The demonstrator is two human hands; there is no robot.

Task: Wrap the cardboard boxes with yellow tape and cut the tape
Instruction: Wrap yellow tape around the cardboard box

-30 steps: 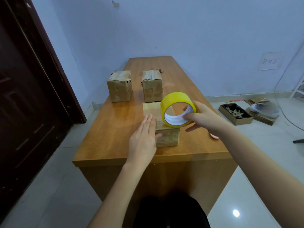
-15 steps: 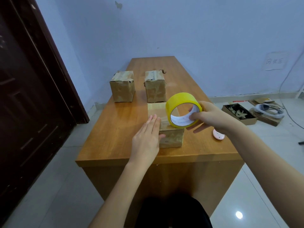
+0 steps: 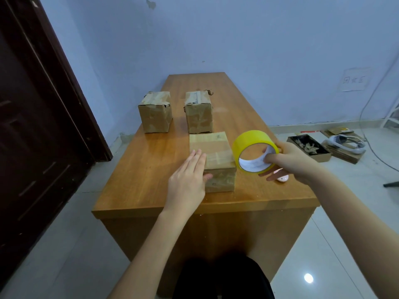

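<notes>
Here, going from the left edge of the tabletop (image 3: 138, 169) inward, there is a broad bare strip of wood between that edge and my left hand (image 3: 187, 180). That hand lies flat, fingers straight, on the left side of the nearest box (image 3: 213, 156), thumb against its front face; it curls round nothing. This box sits close to the near edge, roughly midway across. Behind it, toward the middle of the tabletop, stand two more boxes: the left box (image 3: 155, 113) near the left edge, the middle box (image 3: 199, 114) just behind the nearest one, with a gap between the two. Beyond them the far end of the tabletop lies open up to the wall.

Just right of the nearest box, my right hand (image 3: 289, 158) holds the tape roll (image 3: 253, 149) off the wood, fingers through its core and thumb outside, its hole turned toward me. I cannot make out a loose tape end. A small white thing (image 3: 282, 179) near the right edge is mostly hidden under this hand, so I cannot tell what it is. My lap hides the lower front of the desk.
</notes>
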